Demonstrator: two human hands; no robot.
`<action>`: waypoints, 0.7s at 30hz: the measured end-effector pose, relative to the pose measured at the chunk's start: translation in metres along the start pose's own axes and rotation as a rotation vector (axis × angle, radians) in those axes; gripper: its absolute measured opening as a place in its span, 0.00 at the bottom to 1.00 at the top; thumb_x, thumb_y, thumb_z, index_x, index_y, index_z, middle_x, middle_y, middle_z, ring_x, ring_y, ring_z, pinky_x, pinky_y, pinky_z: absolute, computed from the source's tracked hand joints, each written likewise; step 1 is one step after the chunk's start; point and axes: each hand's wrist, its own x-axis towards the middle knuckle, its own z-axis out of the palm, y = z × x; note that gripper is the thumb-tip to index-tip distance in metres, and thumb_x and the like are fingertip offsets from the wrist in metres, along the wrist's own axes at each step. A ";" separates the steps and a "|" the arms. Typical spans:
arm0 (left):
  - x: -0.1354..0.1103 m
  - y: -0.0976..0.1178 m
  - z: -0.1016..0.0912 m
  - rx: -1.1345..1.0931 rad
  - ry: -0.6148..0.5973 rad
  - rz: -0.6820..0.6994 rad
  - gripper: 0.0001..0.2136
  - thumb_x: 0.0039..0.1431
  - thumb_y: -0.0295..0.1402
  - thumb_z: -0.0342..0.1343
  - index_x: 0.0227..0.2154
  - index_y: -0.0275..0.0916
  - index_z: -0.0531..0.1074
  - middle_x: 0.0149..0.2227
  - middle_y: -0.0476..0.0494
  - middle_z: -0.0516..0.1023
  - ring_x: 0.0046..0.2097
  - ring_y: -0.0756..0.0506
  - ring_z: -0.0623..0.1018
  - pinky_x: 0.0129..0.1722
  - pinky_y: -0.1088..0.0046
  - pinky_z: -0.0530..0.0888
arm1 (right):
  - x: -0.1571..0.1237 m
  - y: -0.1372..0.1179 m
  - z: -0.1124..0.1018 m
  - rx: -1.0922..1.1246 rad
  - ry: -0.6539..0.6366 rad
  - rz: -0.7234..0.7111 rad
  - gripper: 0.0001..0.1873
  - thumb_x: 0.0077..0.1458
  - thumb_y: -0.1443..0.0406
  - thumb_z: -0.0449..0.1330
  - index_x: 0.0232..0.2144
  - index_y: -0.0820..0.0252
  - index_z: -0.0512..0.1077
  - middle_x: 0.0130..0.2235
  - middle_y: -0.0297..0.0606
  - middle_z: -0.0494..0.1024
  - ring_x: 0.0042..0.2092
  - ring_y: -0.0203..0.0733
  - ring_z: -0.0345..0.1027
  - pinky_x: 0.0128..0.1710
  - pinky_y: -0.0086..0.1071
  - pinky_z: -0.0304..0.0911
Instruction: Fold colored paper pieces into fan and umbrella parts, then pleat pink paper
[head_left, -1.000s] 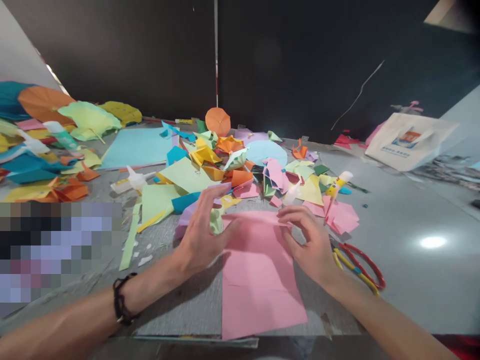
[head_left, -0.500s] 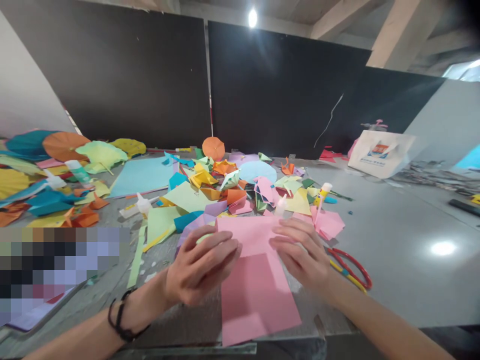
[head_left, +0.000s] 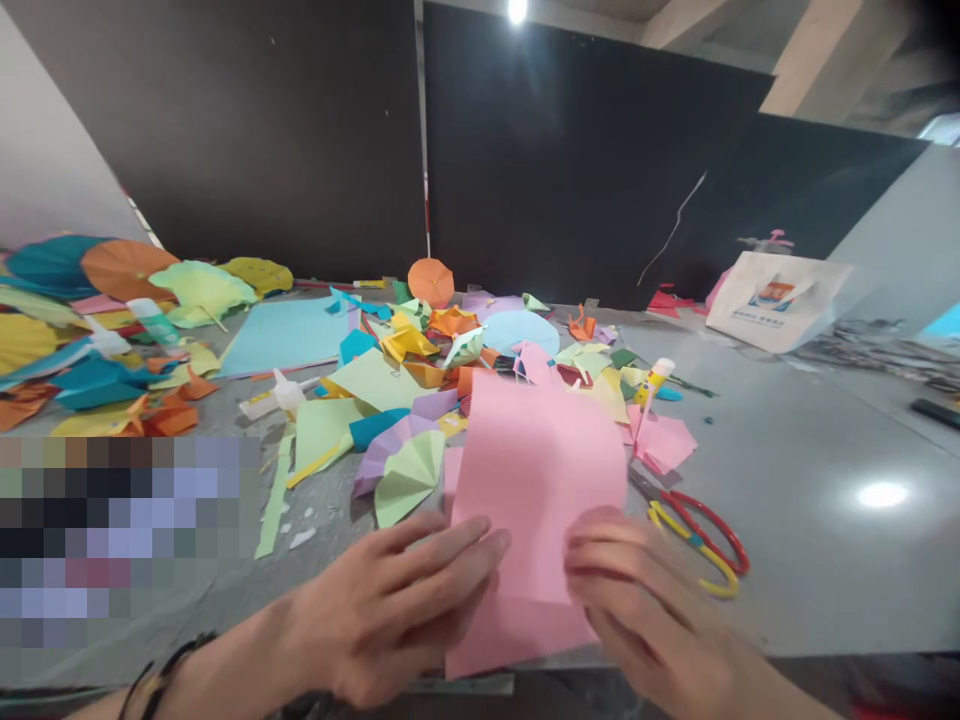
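At near side, centre, pink paper sheet stands up between hands: R hand fingers closed on its near edge, L hand grip cannot tell. Too-hard pinch may crease or tear it; scissors at right may catch it.

Pink paper sheet, folded over, layers offset, w/ bottom edge nr table front

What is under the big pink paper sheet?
The large pink paper sheet covers the front of the coloured paper pile; an orange paper piece shows at its upper edge. What lies directly beneath is hidden.
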 end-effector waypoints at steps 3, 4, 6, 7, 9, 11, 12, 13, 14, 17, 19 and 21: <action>0.000 -0.001 0.016 -0.051 -0.080 0.063 0.14 0.72 0.22 0.44 0.47 0.38 0.75 0.52 0.42 0.82 0.55 0.46 0.77 0.60 0.67 0.70 | -0.015 0.005 0.022 0.167 -0.217 0.224 0.08 0.69 0.74 0.57 0.43 0.59 0.74 0.43 0.41 0.80 0.47 0.45 0.76 0.49 0.39 0.76; 0.001 -0.003 0.021 -0.078 -0.098 0.034 0.14 0.72 0.22 0.45 0.45 0.38 0.75 0.50 0.43 0.83 0.51 0.46 0.78 0.60 0.66 0.70 | -0.018 0.008 0.025 0.202 -0.276 0.282 0.07 0.68 0.73 0.58 0.43 0.58 0.74 0.44 0.41 0.80 0.47 0.45 0.76 0.48 0.39 0.76; 0.006 -0.006 0.027 -0.140 -0.169 -0.002 0.12 0.68 0.19 0.47 0.40 0.39 0.75 0.43 0.44 0.82 0.46 0.45 0.78 0.57 0.64 0.72 | -0.021 0.015 0.025 0.247 -0.363 0.362 0.08 0.68 0.72 0.59 0.44 0.56 0.74 0.46 0.39 0.79 0.48 0.45 0.76 0.49 0.38 0.75; 0.008 -0.008 0.029 -0.170 -0.210 -0.017 0.12 0.66 0.19 0.48 0.38 0.39 0.74 0.40 0.44 0.82 0.44 0.45 0.78 0.55 0.64 0.72 | -0.020 0.019 0.023 0.258 -0.388 0.379 0.08 0.67 0.72 0.59 0.44 0.55 0.74 0.46 0.38 0.80 0.48 0.45 0.76 0.49 0.38 0.74; 0.013 -0.013 0.032 -0.218 -0.271 -0.048 0.11 0.63 0.18 0.50 0.37 0.39 0.74 0.37 0.44 0.80 0.43 0.44 0.77 0.51 0.64 0.74 | -0.015 0.027 0.018 0.264 -0.428 0.394 0.10 0.68 0.73 0.58 0.45 0.54 0.75 0.46 0.37 0.80 0.47 0.44 0.76 0.48 0.36 0.74; 0.017 -0.019 0.034 -0.240 -0.291 -0.088 0.10 0.62 0.19 0.51 0.37 0.38 0.74 0.37 0.43 0.79 0.43 0.43 0.77 0.49 0.63 0.73 | -0.004 0.037 0.015 0.239 -0.469 0.404 0.10 0.69 0.73 0.57 0.44 0.54 0.75 0.45 0.36 0.80 0.45 0.44 0.76 0.46 0.37 0.73; 0.019 -0.023 0.036 -0.237 -0.294 -0.110 0.10 0.62 0.19 0.51 0.38 0.37 0.74 0.38 0.42 0.79 0.43 0.42 0.77 0.49 0.62 0.73 | 0.003 0.042 0.014 0.208 -0.484 0.412 0.11 0.69 0.74 0.56 0.43 0.55 0.75 0.44 0.36 0.80 0.44 0.44 0.76 0.45 0.37 0.72; 0.021 -0.027 0.037 -0.224 -0.290 -0.133 0.10 0.61 0.19 0.50 0.38 0.36 0.74 0.39 0.41 0.79 0.43 0.41 0.77 0.48 0.61 0.73 | 0.011 0.047 0.015 0.174 -0.482 0.406 0.10 0.70 0.74 0.56 0.41 0.56 0.75 0.43 0.37 0.80 0.43 0.45 0.76 0.44 0.38 0.72; 0.022 -0.031 0.039 -0.207 -0.288 -0.154 0.10 0.61 0.18 0.50 0.37 0.36 0.74 0.39 0.40 0.79 0.43 0.41 0.77 0.48 0.61 0.72 | 0.019 0.053 0.015 0.134 -0.467 0.389 0.10 0.70 0.73 0.56 0.40 0.58 0.75 0.41 0.38 0.80 0.42 0.45 0.75 0.43 0.38 0.71; 0.024 -0.039 0.043 -0.205 -0.271 -0.214 0.08 0.63 0.21 0.51 0.32 0.36 0.72 0.36 0.41 0.78 0.39 0.42 0.76 0.43 0.62 0.71 | 0.040 0.066 0.017 0.058 -0.555 0.283 0.09 0.66 0.76 0.59 0.37 0.60 0.77 0.39 0.39 0.80 0.43 0.47 0.75 0.43 0.38 0.69; 0.023 -0.042 0.045 -0.291 -0.231 -0.270 0.07 0.66 0.26 0.54 0.31 0.37 0.72 0.35 0.43 0.78 0.37 0.43 0.76 0.41 0.64 0.71 | 0.050 0.070 0.016 0.079 -0.658 0.246 0.08 0.63 0.76 0.62 0.36 0.61 0.78 0.40 0.39 0.80 0.42 0.46 0.75 0.41 0.37 0.68; 0.022 -0.044 0.045 -0.417 -0.141 -0.378 0.05 0.68 0.30 0.56 0.34 0.37 0.72 0.36 0.43 0.78 0.37 0.45 0.76 0.40 0.67 0.72 | 0.055 0.073 0.016 0.104 -0.710 0.226 0.05 0.62 0.74 0.66 0.36 0.61 0.79 0.40 0.38 0.79 0.41 0.45 0.75 0.39 0.35 0.67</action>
